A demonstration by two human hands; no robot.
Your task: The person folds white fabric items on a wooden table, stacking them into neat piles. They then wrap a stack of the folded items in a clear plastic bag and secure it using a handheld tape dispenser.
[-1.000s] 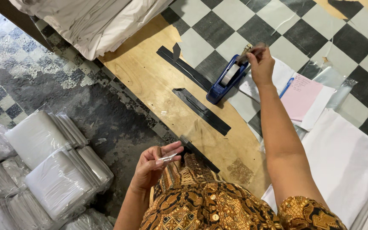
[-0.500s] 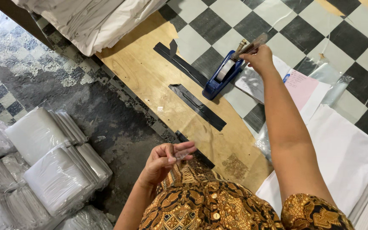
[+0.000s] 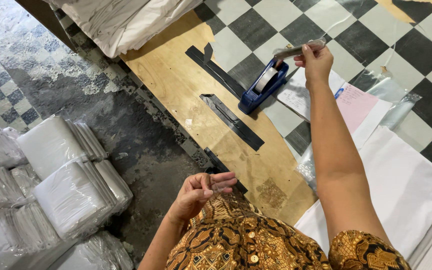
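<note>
My right hand (image 3: 316, 59) reaches out over the table and pinches the end of a clear tape strip (image 3: 296, 49) pulled up from the blue tape dispenser (image 3: 263, 86). The dispenser stands on the checkered tabletop by the wooden board (image 3: 191, 95). My left hand (image 3: 201, 192) is held close to my body above the table's near edge, with a short piece of clear tape (image 3: 222, 186) stuck on its fingertips.
Strips of black tape (image 3: 233, 122) lie on the wooden board. Papers, a pink sheet (image 3: 356, 105) and a blue pen sit right of the dispenser. White fabric (image 3: 406, 185) covers the near right. Bagged white bundles (image 3: 61, 180) are stacked on the floor at left.
My right hand has drawn the tape strip out from the dispenser, up and to the right. My left hand stays near my body with its piece of tape.
</note>
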